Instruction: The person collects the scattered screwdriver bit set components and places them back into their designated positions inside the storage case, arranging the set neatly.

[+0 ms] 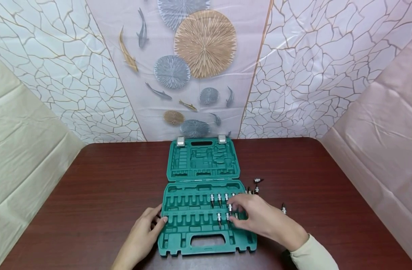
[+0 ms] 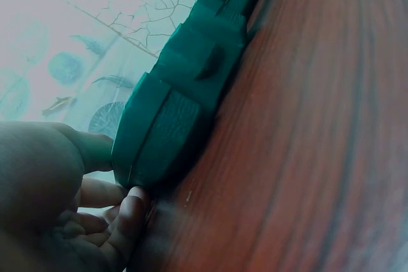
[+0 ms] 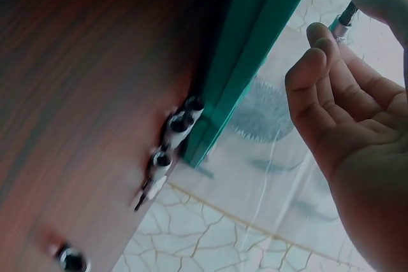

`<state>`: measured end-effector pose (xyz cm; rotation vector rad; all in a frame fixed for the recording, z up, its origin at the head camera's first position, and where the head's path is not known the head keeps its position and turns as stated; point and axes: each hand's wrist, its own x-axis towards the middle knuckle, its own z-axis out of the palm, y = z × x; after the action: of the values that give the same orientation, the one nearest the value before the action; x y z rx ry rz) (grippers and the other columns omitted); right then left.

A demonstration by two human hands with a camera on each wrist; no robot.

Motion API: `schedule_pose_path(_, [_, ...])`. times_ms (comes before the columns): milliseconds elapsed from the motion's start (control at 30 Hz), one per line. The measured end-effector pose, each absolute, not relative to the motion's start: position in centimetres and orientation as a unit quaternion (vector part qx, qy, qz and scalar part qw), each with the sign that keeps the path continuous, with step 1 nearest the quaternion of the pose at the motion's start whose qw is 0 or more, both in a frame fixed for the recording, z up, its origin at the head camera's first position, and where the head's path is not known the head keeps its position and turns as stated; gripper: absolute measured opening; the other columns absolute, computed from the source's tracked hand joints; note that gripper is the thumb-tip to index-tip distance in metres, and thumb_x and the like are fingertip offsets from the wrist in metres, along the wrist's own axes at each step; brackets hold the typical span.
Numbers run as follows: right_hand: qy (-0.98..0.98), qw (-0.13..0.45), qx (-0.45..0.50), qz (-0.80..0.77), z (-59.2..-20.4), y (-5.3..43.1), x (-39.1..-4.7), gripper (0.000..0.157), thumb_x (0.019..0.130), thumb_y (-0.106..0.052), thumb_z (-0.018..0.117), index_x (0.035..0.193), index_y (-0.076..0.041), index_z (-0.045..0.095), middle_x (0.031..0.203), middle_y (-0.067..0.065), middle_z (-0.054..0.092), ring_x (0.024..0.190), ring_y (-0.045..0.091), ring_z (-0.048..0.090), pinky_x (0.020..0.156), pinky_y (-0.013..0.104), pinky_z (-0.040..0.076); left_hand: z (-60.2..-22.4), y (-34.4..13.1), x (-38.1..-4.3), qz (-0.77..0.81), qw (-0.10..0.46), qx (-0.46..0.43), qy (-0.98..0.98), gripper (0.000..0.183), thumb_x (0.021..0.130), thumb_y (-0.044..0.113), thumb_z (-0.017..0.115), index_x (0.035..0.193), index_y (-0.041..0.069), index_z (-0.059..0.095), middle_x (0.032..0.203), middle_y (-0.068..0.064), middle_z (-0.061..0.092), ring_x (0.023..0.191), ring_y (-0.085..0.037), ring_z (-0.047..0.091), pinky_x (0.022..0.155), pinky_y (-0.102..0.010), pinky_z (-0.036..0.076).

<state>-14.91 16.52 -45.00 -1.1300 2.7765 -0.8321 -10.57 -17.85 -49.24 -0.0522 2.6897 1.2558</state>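
A green plastic tool case (image 1: 173, 240) lies unfolded on the table, its lid toward the wall. My left hand (image 1: 143, 230) grips the case's left side, thumb on the rim and fingers curled at the edge below. Over the right half of the case, my right hand (image 1: 261, 217) pinches a bit socket (image 3: 343, 23), a silver socket with a dark bit, between thumb and fingertips. Other bit sockets (image 1: 219, 219) sit in slots of the two rows, on the right side; the left slots are bare. Part of the right end is hidden behind my right hand.
Several loose bit sockets (image 3: 160, 164) lie on the table beside the case's right wall. One more bit socket (image 1: 284, 209) lies farther right. The dark red wooden table (image 1: 91, 195) meets patterned cloth walls (image 1: 206, 112) at the back and sides.
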Motion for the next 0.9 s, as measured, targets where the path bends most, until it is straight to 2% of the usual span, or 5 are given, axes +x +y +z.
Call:
schedule_pose_path(300, [0.889,0.014,-0.379,-0.256,-45.5,14.2,-14.5,0.028,0.097,-0.02,0.079,0.12,-0.006,0.074,0.1,-0.004,0.07,0.086,0.006,0.063,0.072,0.025,0.057,-49.4,-17.8,-10.5,0.423,0.088,-0.021,0.902,0.056,0.108,0.023,0.063,0.154,-0.006,0.049,0.11,-0.003,0.059,0.083,-0.014,0.055,0.068,-0.029,0.048])
schedule_pose_path(467, [0.898,0.021,-0.367,-0.244,-45.6,13.2,-14.2,0.033,0.099,-0.021,0.076,0.128,-0.004,0.073,0.116,0.005,0.072,0.106,0.018,0.07,0.084,0.035,0.061,-49.4,-17.7,-10.5,0.423,0.086,-0.019,0.902,0.055,0.109,0.022,0.063,0.154,-0.006,0.049,0.11,-0.003,0.059,0.083,-0.014,0.055,0.068,-0.029,0.047])
schedule_pose_path(567, [0.906,0.039,-0.352,-0.233,-45.6,12.7,-14.1,0.036,0.1,-0.023,0.075,0.131,-0.005,0.072,0.121,0.007,0.072,0.114,0.023,0.069,0.089,0.04,0.061,-49.3,-17.7,-10.5,0.423,0.084,-0.017,0.902,0.055,0.109,0.022,0.063,0.154,-0.006,0.049,0.11,-0.003,0.059,0.084,-0.014,0.055,0.069,-0.029,0.048])
schedule_pose_path(800, [0.914,0.006,-0.372,-0.161,-46.0,12.0,-13.8,0.032,0.098,-0.033,0.079,0.124,-0.015,0.077,0.113,-0.002,0.068,0.098,0.011,0.064,0.074,0.031,0.06,-49.3,-17.9,-10.6,0.423,0.088,-0.02,0.902,0.055,0.108,0.022,0.064,0.154,-0.006,0.049,0.111,-0.004,0.059,0.084,-0.014,0.056,0.069,-0.029,0.048])
schedule_pose_path(900, [0.915,-0.001,-0.375,-0.15,-46.0,11.9,-13.6,0.032,0.098,-0.034,0.079,0.123,-0.016,0.077,0.11,-0.003,0.067,0.096,0.01,0.062,0.069,0.028,0.057,-49.3,-17.9,-10.7,0.423,0.092,-0.021,0.901,0.055,0.108,0.022,0.064,0.154,-0.006,0.049,0.11,-0.004,0.059,0.083,-0.014,0.056,0.068,-0.03,0.048])
